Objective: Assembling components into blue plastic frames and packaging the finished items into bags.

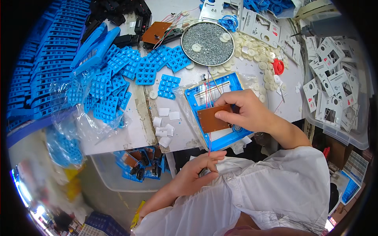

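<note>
My right hand (245, 112) grips a brown circuit board (208, 119) by its right end, thumb on top. Beneath the board lies a blue rectangular plastic housing (193, 103), tilted on the table's near edge. Thin red wires (210, 135) run from the housing past the board down to the fingertips of my left hand (199, 173). That hand is closed in front of my white shirt, and a small dark thing shows between its fingers, too hidden to name. Left of the housing sits a blue number keypad (169, 86), near small white pieces (164, 131).
A round tray of screws (197, 29) stands beyond the housing, among white discs (267, 72). Blue keypads (106, 88) and stacked blue housings (47, 59) crowd the left. A clear bin (358, 133) of white printed panels stands right; another bin (114, 185) sits below the table.
</note>
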Action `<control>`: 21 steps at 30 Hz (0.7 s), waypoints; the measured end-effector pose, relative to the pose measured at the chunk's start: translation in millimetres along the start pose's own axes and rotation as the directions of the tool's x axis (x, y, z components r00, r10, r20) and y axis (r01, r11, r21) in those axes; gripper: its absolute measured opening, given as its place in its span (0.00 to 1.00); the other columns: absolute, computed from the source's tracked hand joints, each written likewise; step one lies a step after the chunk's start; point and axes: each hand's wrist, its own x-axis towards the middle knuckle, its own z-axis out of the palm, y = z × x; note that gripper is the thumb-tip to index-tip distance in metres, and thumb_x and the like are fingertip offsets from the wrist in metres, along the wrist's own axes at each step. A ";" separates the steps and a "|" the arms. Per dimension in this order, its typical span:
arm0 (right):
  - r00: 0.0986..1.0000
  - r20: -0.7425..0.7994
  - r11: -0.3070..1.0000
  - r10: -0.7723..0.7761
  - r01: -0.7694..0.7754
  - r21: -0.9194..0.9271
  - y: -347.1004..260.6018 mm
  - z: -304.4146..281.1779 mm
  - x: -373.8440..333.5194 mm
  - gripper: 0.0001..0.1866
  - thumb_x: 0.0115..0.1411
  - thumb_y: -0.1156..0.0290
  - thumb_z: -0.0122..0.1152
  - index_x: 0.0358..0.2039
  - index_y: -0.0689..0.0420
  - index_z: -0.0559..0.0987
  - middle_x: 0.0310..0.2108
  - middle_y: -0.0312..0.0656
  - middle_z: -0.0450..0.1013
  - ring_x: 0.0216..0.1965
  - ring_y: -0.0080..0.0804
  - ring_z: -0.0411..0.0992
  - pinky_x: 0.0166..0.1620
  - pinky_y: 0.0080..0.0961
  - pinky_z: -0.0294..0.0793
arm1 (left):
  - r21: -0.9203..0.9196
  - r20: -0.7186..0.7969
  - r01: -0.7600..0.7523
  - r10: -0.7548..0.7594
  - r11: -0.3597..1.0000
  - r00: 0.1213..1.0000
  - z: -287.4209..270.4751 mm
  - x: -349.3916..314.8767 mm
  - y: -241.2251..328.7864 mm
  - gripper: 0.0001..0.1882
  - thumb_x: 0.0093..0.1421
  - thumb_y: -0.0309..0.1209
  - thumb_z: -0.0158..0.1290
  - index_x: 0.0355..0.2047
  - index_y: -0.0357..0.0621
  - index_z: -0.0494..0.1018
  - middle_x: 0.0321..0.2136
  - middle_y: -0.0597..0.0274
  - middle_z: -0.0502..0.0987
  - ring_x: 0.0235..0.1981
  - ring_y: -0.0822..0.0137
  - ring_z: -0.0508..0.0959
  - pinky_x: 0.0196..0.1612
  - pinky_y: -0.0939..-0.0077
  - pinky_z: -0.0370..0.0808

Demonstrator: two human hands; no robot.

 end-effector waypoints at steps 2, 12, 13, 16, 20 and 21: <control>0.995 -0.038 0.993 -0.097 0.094 -0.070 2.2 1.9 0.6 0.08 0.59 0.70 0.68 0.38 0.58 0.83 0.24 0.42 0.77 0.23 0.30 0.73 0.29 0.27 0.71 | 0.131 -0.008 -0.016 0.017 0.991 1.000 -3.7 -3.3 6.8 0.05 0.62 0.17 0.56 0.34 0.39 0.72 0.62 0.43 0.70 0.62 0.53 0.74 0.63 0.59 0.69; 0.991 -0.011 0.942 -0.133 0.123 -0.311 -0.5 1.3 4.3 0.09 0.58 0.70 0.69 0.38 0.58 0.82 0.29 0.45 0.78 0.30 0.41 0.77 0.32 0.34 0.75 | 0.564 0.007 -0.025 0.026 0.825 1.000 -10.3 -14.6 11.0 0.08 0.60 0.23 0.59 0.38 0.39 0.70 0.49 0.50 0.77 0.46 0.48 0.79 0.47 0.60 0.76; 0.992 -0.012 0.940 -0.126 0.116 -0.322 -1.0 1.4 5.2 0.09 0.59 0.69 0.69 0.38 0.58 0.82 0.29 0.45 0.78 0.31 0.42 0.77 0.33 0.35 0.75 | 0.610 0.007 -0.017 0.016 0.792 1.000 -11.9 -15.3 12.8 0.09 0.60 0.23 0.59 0.38 0.38 0.70 0.48 0.51 0.77 0.46 0.48 0.79 0.46 0.59 0.76; 0.980 0.004 0.912 -0.198 0.186 -0.366 2.1 0.4 9.0 0.10 0.59 0.68 0.69 0.38 0.57 0.82 0.29 0.45 0.78 0.31 0.44 0.77 0.34 0.37 0.75 | 0.761 -0.174 0.085 0.077 0.643 0.982 -9.3 -22.3 36.4 0.09 0.56 0.19 0.60 0.34 0.38 0.71 0.46 0.46 0.77 0.46 0.44 0.77 0.48 0.58 0.74; 0.974 0.010 0.886 -0.228 0.211 -0.412 6.4 1.3 11.1 0.11 0.58 0.66 0.70 0.39 0.57 0.81 0.30 0.46 0.79 0.34 0.47 0.77 0.38 0.39 0.75 | 0.942 -0.229 0.108 0.375 0.318 0.898 -8.9 -6.5 54.2 0.10 0.53 0.20 0.61 0.33 0.38 0.72 0.52 0.44 0.75 0.51 0.43 0.76 0.51 0.52 0.73; 0.974 0.005 0.882 -0.228 0.209 -0.422 8.3 1.3 10.7 0.12 0.58 0.66 0.70 0.39 0.57 0.81 0.30 0.45 0.79 0.35 0.47 0.77 0.39 0.39 0.76 | 0.959 -0.149 0.030 0.411 0.282 0.899 -13.5 2.4 54.6 0.09 0.53 0.21 0.61 0.33 0.38 0.72 0.54 0.43 0.74 0.54 0.44 0.75 0.53 0.50 0.72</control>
